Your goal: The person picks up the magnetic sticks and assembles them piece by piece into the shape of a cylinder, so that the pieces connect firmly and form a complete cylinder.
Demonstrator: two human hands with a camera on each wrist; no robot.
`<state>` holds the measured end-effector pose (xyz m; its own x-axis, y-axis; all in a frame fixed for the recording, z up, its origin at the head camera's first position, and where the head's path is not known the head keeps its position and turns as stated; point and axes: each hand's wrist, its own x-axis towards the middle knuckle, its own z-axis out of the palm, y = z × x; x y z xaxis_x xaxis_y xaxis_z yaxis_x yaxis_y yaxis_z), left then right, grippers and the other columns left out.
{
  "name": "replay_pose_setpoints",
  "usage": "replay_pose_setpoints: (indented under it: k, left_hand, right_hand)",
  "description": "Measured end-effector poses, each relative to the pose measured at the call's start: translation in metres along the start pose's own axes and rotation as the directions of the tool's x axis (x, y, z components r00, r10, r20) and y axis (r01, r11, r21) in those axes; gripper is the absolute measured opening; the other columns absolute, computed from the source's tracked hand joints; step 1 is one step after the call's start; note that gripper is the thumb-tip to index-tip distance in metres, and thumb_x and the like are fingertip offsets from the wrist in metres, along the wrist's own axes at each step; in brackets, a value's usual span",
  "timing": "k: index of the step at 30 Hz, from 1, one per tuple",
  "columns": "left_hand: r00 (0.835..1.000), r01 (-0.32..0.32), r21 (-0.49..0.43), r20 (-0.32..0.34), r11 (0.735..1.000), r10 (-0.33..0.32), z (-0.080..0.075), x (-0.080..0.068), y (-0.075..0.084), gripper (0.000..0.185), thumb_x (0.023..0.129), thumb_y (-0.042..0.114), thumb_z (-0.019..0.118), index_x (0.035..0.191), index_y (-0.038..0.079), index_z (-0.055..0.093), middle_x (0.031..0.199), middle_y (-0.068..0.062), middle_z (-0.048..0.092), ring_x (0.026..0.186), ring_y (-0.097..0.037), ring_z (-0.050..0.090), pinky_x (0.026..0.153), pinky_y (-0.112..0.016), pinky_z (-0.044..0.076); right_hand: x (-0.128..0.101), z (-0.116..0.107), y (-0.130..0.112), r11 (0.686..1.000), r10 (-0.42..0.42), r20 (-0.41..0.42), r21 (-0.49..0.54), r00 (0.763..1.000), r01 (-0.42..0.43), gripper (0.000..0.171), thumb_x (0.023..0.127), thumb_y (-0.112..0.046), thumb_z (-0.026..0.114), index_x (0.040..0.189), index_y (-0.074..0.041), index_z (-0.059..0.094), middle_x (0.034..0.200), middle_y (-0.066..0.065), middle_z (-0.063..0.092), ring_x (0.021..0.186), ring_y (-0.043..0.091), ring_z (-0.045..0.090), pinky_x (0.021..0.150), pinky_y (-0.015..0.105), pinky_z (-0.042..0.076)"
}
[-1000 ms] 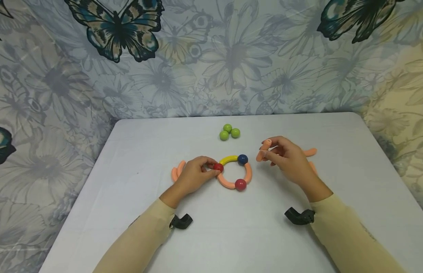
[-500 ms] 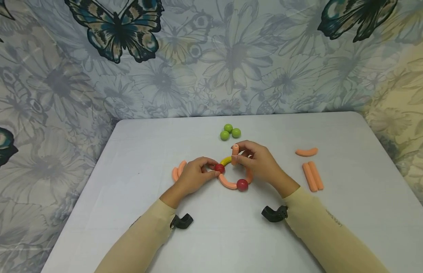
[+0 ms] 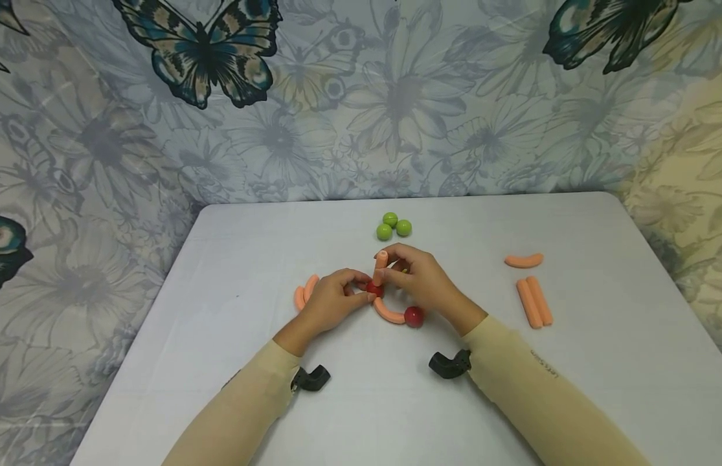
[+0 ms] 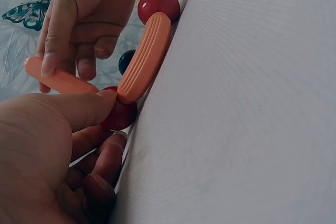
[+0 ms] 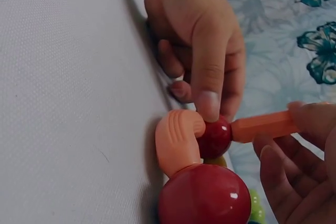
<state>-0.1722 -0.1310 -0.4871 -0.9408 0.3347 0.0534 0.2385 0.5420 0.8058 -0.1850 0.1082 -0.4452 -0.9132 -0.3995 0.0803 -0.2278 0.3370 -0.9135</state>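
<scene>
Centrally on the white counter [image 3: 232, 259] lies a ring of smooth plastic pieces, and both hands meet at its glossy red ball [image 3: 373, 288]. The left hand [image 3: 331, 303] pinches that ball between thumb and fingertips, fingers curled. The right hand [image 3: 421, 279] grips a straight, matte orange stick [image 3: 381, 265], standing it upright with its lower end touching the top of the red ball. A ribbed, curved orange piece [image 4: 144, 59] runs from that ball to a second shiny red ball [image 3: 414, 316]. Beyond the ring sit three small green balls [image 3: 394, 226], touching one another. Right of the ring, well apart, lie one curved orange piece [image 3: 524, 261] and two straight orange sticks [image 3: 534, 301] side by side. The counter's surface shows a fine woven texture. Behind it hangs a pale floral cloth [image 3: 395, 97] printed with dark butterflies.
</scene>
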Motion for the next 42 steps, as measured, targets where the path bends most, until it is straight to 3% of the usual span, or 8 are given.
replay_pose_setpoints:
  k: [5,13,22,27,32,37,42]
  left_hand:
    - [1.0,-0.005,0.012,-0.009,1.0,0.005,-0.001,-0.001,0.0,0.028,0.098,0.029,0.087,0.122,0.017,0.08,0.101,0.009,0.071,0.072,-0.014,0.059,0.065,-0.029,0.047]
    - [1.0,-0.005,0.015,-0.014,1.0,0.005,-0.001,-0.002,0.001,0.028,0.098,0.029,0.086,0.121,0.016,0.08,0.101,0.009,0.07,0.072,-0.013,0.059,0.066,-0.03,0.048]
    - [1.0,-0.012,0.01,-0.015,1.0,0.012,-0.001,-0.002,0.002,0.029,0.096,0.027,0.088,0.121,0.014,0.08,0.1,0.007,0.07,0.077,-0.013,0.059,0.07,-0.03,0.048]
    - [1.0,-0.006,0.008,-0.013,1.0,0.006,-0.001,-0.002,0.0,0.029,0.097,0.029,0.087,0.121,0.015,0.079,0.099,0.006,0.07,0.076,-0.013,0.059,0.069,-0.03,0.048]
    - [1.0,0.008,-0.014,-0.003,1.0,-0.008,0.001,-0.002,-0.001,0.029,0.097,0.03,0.087,0.122,0.016,0.08,0.103,0.008,0.071,0.077,-0.014,0.06,0.068,-0.03,0.049]
    - [1.0,0.004,-0.014,-0.006,1.0,-0.004,0.001,-0.002,0.0,0.028,0.097,0.029,0.087,0.122,0.016,0.079,0.102,0.007,0.071,0.076,-0.015,0.059,0.067,-0.03,0.048]
    - [1.0,0.009,0.0,-0.01,1.0,-0.009,0.001,-0.003,-0.001,0.029,0.098,0.03,0.087,0.123,0.017,0.079,0.103,0.009,0.071,0.078,-0.015,0.058,0.067,-0.03,0.047]
  right_hand:
    - [0.001,0.002,-0.003,1.0,-0.008,0.018,0.008,1.0,0.008,0.018,0.105,-0.014,0.077,0.123,-0.013,0.072,0.096,0.002,0.078,0.093,0.033,0.07,0.069,0.038,0.055]
    - [0.003,0.007,-0.007,0.998,-0.06,0.033,-0.03,0.998,0.061,0.024,0.104,-0.014,0.078,0.126,-0.006,0.073,0.104,-0.001,0.074,0.093,0.022,0.068,0.072,0.038,0.055]
    - [0.004,0.01,-0.009,0.997,-0.066,0.027,-0.034,0.997,0.067,0.016,0.104,-0.013,0.078,0.12,-0.014,0.075,0.109,-0.003,0.073,0.094,0.021,0.069,0.075,0.041,0.056]
    - [0.002,0.007,-0.01,0.998,-0.059,0.019,-0.02,0.998,0.059,0.021,0.104,-0.02,0.079,0.125,-0.015,0.075,0.116,-0.002,0.072,0.096,0.022,0.07,0.077,0.043,0.057]
    - [-0.008,-0.003,-0.01,0.998,-0.058,-0.022,0.012,0.998,0.058,0.03,0.107,-0.028,0.074,0.134,-0.013,0.072,0.12,0.001,0.072,0.097,0.027,0.068,0.079,0.042,0.056]
    - [-0.026,-0.022,-0.009,0.996,-0.082,-0.078,0.031,0.994,0.085,0.032,0.111,-0.024,0.069,0.138,-0.006,0.068,0.117,0.009,0.071,0.097,0.033,0.067,0.078,0.037,0.055]
    - [-0.049,-0.048,-0.002,0.994,-0.098,-0.141,0.038,0.985,0.104,0.03,0.114,-0.019,0.062,0.139,-0.003,0.065,0.124,0.013,0.069,0.1,0.03,0.068,0.082,0.032,0.057]
